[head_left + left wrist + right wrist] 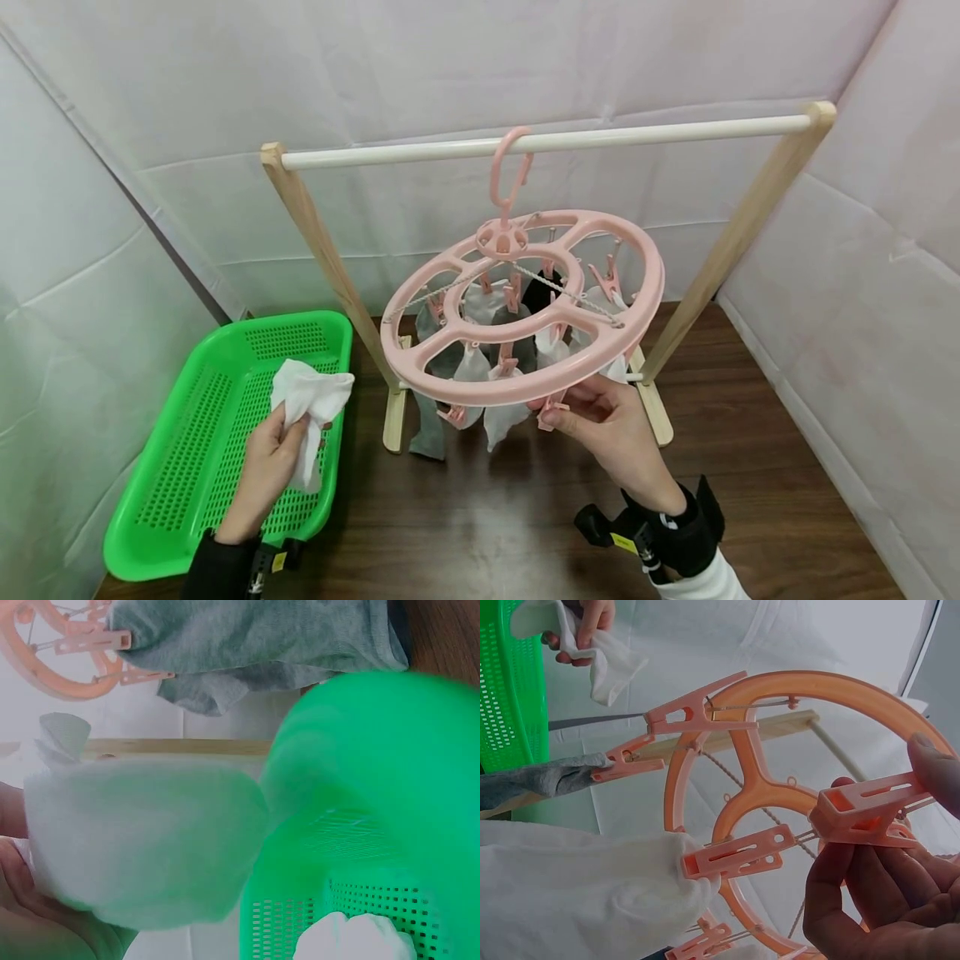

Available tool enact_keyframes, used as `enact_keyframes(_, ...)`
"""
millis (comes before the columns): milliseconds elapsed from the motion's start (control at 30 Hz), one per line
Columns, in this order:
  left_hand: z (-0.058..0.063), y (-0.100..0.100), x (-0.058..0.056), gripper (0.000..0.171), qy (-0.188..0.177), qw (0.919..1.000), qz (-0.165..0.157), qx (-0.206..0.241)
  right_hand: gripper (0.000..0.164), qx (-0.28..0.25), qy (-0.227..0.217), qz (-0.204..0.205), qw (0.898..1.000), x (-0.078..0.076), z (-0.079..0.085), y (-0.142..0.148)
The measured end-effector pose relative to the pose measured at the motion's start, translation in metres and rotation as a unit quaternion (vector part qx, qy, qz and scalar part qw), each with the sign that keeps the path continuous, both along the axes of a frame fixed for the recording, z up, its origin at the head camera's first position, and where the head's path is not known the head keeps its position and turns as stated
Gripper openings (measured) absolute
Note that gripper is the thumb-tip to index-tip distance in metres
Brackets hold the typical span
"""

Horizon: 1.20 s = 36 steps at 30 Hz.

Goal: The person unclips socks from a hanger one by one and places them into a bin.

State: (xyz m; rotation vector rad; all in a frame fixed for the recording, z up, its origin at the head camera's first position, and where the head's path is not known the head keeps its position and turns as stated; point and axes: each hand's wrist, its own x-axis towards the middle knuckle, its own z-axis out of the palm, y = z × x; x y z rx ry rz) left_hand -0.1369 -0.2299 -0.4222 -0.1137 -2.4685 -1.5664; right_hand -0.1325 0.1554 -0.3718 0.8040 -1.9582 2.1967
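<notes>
My left hand point(268, 467) grips a bunched white sock point(311, 404) over the green basket point(123, 542); in the left wrist view the sock point(150, 840) hangs loosely from the fingers. At the near right rim of a round pink drying hanger point(450, 390), my right hand point(622, 433) pinches a pink clothespin point(862, 806) between thumb and fingers. Nothing shows between that clothespin's tips. Beside it in the right wrist view, another clothespin point(735, 853) bites on a white sock point(607, 892). A grey sock point(262, 637) dangles on the hanger's left side.
The hanger's hook point(497, 171) sits over a white rail point(637, 135) on a wooden stand point(750, 225). Several grey, white and black pieces hang under the ring. A white cloth point(356, 937) lies in the basket. Pale curtains point(862, 333) enclose the dark wooden surface point(750, 467).
</notes>
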Motion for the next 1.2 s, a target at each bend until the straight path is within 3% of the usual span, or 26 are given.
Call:
enact_keyframes(200,0.004,-0.012,-0.003,0.030,-0.014,0.9998,-0.015,0.005,0.024,0.009,-0.016,-0.010,1.000,0.001,0.001,0.000)
enact_keyframes(367,0.005,-0.020,-0.009,0.032,-0.025,0.9997,0.001,-0.002,0.023,0.011,-0.011,-0.009,1.000,0.001,0.000,0.001)
enact_keyframes(667,-0.001,-0.038,-0.016,0.036,-0.050,0.9976,0.022,0.043,0.021,0.016,-0.012,-0.002,1.000,0.002,0.000,0.003)
enact_keyframes(800,-0.006,-0.048,-0.020,0.038,-0.062,0.9970,0.038,0.028,0.021,0.010,-0.007,0.000,1.000,0.002,0.000,0.004)
enact_keyframes(1000,-0.024,-0.064,-0.026,0.046,-0.090,0.9930,0.065,0.041,0.021,-0.005,0.003,0.006,1.000,0.004,-0.002,0.005)
enact_keyframes(1200,-0.066,-0.095,-0.040,0.063,-0.127,0.9893,0.072,-0.001,0.025,0.009,0.008,0.006,1.000,0.005,-0.004,0.005)
